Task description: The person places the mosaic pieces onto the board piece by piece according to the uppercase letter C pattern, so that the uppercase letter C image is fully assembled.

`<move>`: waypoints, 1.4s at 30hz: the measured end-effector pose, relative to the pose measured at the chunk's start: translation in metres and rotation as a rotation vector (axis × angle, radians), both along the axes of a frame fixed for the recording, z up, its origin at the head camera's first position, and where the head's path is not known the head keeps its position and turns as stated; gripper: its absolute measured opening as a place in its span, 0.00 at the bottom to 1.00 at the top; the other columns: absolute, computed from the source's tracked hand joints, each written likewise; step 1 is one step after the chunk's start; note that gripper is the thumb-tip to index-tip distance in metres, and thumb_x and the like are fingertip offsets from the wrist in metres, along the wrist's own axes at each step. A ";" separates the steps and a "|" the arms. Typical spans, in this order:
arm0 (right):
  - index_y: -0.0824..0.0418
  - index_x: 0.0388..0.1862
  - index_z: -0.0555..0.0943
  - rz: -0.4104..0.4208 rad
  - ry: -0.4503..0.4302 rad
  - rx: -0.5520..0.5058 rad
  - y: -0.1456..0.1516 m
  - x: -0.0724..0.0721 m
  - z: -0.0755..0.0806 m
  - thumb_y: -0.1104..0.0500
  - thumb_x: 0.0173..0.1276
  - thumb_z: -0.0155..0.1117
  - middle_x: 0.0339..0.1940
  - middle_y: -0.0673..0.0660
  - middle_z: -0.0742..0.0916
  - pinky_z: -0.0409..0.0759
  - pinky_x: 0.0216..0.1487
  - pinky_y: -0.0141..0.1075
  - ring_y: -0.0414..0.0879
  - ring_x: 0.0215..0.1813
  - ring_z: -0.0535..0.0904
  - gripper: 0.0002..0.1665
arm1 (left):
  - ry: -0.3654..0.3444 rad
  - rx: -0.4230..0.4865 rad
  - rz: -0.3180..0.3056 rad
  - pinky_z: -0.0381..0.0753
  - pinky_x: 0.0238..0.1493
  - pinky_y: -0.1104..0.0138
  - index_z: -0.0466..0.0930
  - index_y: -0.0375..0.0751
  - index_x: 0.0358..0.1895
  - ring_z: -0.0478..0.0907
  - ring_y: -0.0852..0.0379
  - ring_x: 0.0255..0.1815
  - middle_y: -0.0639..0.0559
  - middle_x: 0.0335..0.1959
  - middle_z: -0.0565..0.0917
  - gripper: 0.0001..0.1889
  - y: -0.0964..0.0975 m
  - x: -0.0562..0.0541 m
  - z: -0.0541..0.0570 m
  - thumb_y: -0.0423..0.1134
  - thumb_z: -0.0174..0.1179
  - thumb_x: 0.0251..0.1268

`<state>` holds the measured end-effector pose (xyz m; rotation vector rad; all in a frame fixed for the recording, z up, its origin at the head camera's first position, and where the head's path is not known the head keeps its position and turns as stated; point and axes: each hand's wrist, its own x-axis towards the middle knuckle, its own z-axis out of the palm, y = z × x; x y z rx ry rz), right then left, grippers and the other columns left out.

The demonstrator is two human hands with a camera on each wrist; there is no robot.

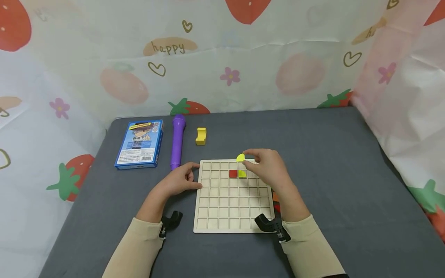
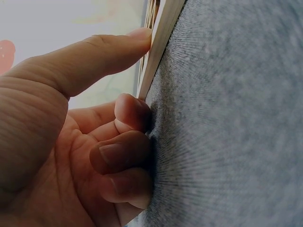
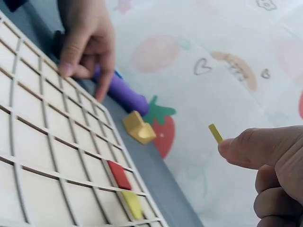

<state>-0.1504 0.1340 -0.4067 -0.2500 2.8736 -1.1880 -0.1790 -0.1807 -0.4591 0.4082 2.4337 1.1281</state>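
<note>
A pale wooden grid board (image 1: 223, 212) lies on the dark grey table. Along its left edge rests my left hand (image 1: 176, 180): the straight thumb touches the side, the index finger reaches the far corner, and the other fingers are curled in beside the edge. My right hand (image 1: 270, 166) pinches a small, flat yellow tile (image 1: 240, 157) with a rounded outline above the board's far edge; in the right wrist view the tile (image 3: 215, 133) appears edge-on. Side by side in two grid squares sit a red square tile (image 1: 233, 173) and a yellow-green tile (image 1: 242, 173).
Behind my left hand lies a purple stick (image 1: 177, 139), beside a blue box (image 1: 140, 144). A yellow notched block (image 1: 201, 136) stands beyond the board. Orange (image 1: 276, 197) and red pieces show partly under my right forearm. A printed cloth (image 1: 257, 92) hangs behind the table.
</note>
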 end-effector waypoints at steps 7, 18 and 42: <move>0.54 0.57 0.88 0.033 0.002 0.061 -0.023 -0.002 -0.017 0.53 0.70 0.72 0.35 0.52 0.87 0.65 0.27 0.36 0.43 0.30 0.75 0.18 | -0.007 -0.017 0.012 0.66 0.29 0.64 0.69 0.35 0.72 0.69 0.56 0.24 0.50 0.25 0.75 0.37 0.000 0.001 -0.001 0.40 0.74 0.61; 0.53 0.53 0.90 0.033 0.006 0.164 -0.053 -0.001 -0.043 0.53 0.68 0.73 0.37 0.52 0.90 0.76 0.31 0.38 0.46 0.37 0.84 0.16 | 0.006 -0.023 0.016 0.66 0.29 0.63 0.69 0.36 0.71 0.69 0.55 0.24 0.50 0.25 0.75 0.37 0.000 -0.001 -0.002 0.41 0.75 0.61; 0.51 0.58 0.88 0.032 -0.036 0.152 -0.051 -0.002 -0.047 0.53 0.71 0.70 0.29 0.50 0.88 0.72 0.28 0.37 0.44 0.32 0.81 0.17 | 0.017 -0.017 0.001 0.67 0.29 0.62 0.69 0.34 0.71 0.68 0.56 0.23 0.50 0.24 0.75 0.37 -0.001 -0.002 -0.006 0.39 0.75 0.61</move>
